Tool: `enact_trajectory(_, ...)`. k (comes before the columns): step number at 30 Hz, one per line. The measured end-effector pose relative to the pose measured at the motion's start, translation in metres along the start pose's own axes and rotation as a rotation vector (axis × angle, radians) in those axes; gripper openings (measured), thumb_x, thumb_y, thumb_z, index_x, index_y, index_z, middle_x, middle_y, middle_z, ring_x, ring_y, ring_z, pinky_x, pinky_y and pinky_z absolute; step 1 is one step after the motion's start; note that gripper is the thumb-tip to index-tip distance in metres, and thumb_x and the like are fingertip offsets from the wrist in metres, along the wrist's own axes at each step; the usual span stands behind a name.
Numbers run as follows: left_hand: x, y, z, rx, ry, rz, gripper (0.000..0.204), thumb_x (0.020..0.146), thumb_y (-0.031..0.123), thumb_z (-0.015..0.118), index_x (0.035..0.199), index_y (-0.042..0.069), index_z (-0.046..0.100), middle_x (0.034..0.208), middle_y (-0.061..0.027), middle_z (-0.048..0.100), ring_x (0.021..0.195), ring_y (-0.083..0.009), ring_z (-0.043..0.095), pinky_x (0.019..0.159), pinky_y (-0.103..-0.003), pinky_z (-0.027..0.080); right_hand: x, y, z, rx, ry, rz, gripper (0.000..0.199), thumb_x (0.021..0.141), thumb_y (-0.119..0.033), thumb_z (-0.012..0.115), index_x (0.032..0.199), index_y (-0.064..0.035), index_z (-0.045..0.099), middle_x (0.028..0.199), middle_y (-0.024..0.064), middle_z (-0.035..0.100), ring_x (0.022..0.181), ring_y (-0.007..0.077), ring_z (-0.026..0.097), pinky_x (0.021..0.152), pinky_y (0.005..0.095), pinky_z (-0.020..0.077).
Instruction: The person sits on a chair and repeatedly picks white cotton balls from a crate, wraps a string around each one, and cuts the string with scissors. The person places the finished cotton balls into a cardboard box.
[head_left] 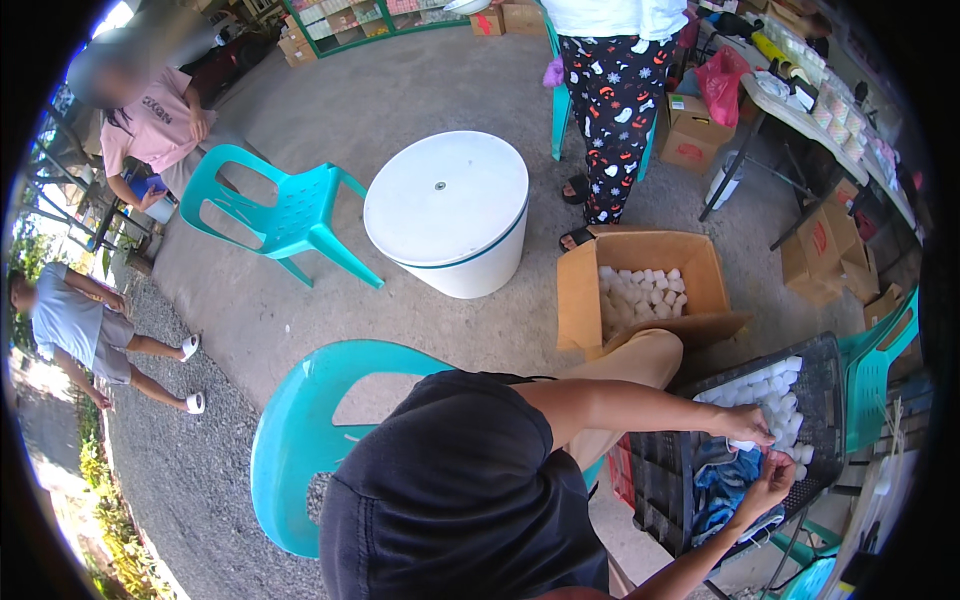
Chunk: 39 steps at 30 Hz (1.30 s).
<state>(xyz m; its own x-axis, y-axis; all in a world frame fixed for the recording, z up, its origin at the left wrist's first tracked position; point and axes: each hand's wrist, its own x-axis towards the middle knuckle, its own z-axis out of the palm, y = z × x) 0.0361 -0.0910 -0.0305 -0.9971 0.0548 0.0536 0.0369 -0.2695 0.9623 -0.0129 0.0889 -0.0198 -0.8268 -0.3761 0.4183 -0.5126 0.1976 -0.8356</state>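
Both hands are close together over a black plastic crate at the lower right. My left hand is closed, palm down, with a bit of white showing under its fingers. My right hand is just below it, fingertips pinched together. What either hand holds is too small and covered to make out. Small white containers lie heaped in the far part of the crate. A blue patterned cloth is bunched in its nearer part, beside my right hand.
An open cardboard box holds more small white pieces. Beyond are a round white lidded tub and a teal plastic chair. A person in patterned trousers stands near the box. A loaded table stands at right; two people are at left.
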Motion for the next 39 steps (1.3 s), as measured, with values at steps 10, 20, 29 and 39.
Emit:
enact_trajectory(10, 0.0, 0.008, 0.001, -0.117, 0.064, -0.075, 0.023, 0.079, 0.023, 0.073, 0.082, 0.001, 0.069, 0.071, -0.002, 0.062, 0.058, -0.0088, 0.054, 0.045, -0.025, 0.043, -0.002, -0.04, 0.013, -0.23, -0.094, -0.188, 0.013, 0.091, -0.01, 0.059, 0.088, 0.0017, 0.053, 0.091, 0.0105, 0.051, 0.086, 0.023, 0.05, 0.077, 0.0329, 0.0415)
enact_trajectory(20, 0.014, -0.016, 0.003, -0.173, -0.049, -0.092, 0.012, 0.075, 0.014, 0.065, 0.078, 0.002, 0.066, 0.068, -0.004, 0.059, 0.055, -0.0138, 0.058, 0.043, -0.03, 0.047, -0.003, -0.033, 0.013, -0.275, -0.092, -0.235, 0.012, 0.093, -0.009, 0.055, 0.09, 0.002, 0.05, 0.089, 0.0119, 0.049, 0.084, 0.0254, 0.049, 0.079, 0.0354, 0.0422)
enact_trajectory(29, 0.014, -0.009, 0.006, -0.106, 0.031, -0.087, 0.016, 0.073, 0.01, 0.069, 0.085, 0.001, 0.066, 0.073, -0.005, 0.063, 0.058, -0.0142, 0.06, 0.046, -0.029, 0.048, -0.002, -0.032, 0.017, -0.196, -0.123, -0.262, 0.01, 0.094, -0.007, 0.054, 0.09, 0.0013, 0.049, 0.087, 0.009, 0.049, 0.081, 0.0201, 0.049, 0.077, 0.0317, 0.043)
enact_trajectory(39, 0.01, -0.008, 0.006, 0.231, 0.069, 0.289, 0.012, 0.075, 0.011, 0.07, 0.08, 0.003, 0.063, 0.078, -0.0055, 0.066, 0.076, -0.0161, 0.062, 0.069, -0.031, 0.048, -0.003, -0.012, 0.004, 0.199, -0.156, 0.152, 0.006, 0.096, -0.007, 0.052, 0.092, -0.0031, 0.051, 0.087, 0.0004, 0.051, 0.081, 0.0086, 0.048, 0.075, 0.0222, 0.0421)
